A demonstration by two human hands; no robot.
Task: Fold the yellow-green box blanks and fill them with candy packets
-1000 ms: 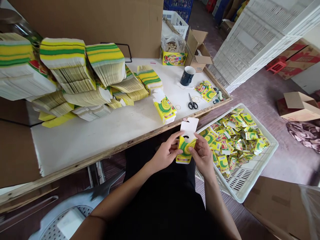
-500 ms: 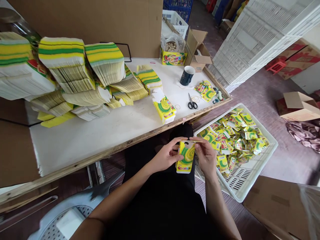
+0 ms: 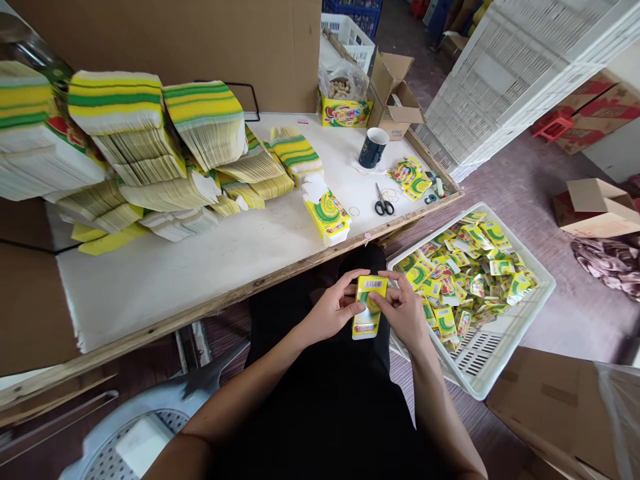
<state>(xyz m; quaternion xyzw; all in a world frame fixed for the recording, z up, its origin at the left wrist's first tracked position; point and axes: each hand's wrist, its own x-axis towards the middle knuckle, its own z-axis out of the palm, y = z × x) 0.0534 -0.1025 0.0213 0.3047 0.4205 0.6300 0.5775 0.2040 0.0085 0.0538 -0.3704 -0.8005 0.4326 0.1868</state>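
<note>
Both hands hold one small yellow and green carton (image 3: 367,321) above my lap, a barcode showing on its folded-down top flap. My left hand (image 3: 334,308) grips its left side, thumb on the front. On the right side my right hand (image 3: 404,312) closes round it, its thumb pressed on the front below the flap. Two or so unfolded flat cartons (image 3: 327,217) lie at the table's front edge. Beside my right arm, a white plastic crate (image 3: 520,347) holds many folded cartons (image 3: 450,277).
Bundles of flat cartons (image 3: 120,127) are stacked at the table's left. Black scissors (image 3: 384,205), a dark mug (image 3: 373,148) and loose cartons (image 3: 410,177) sit on the right. Tall white crates (image 3: 505,73) stand behind; a cardboard box (image 3: 560,407) is at lower right.
The carton's top flap has been folded down, so its barcode now faces me. My right thumb has moved from the top edge onto the carton's front.
</note>
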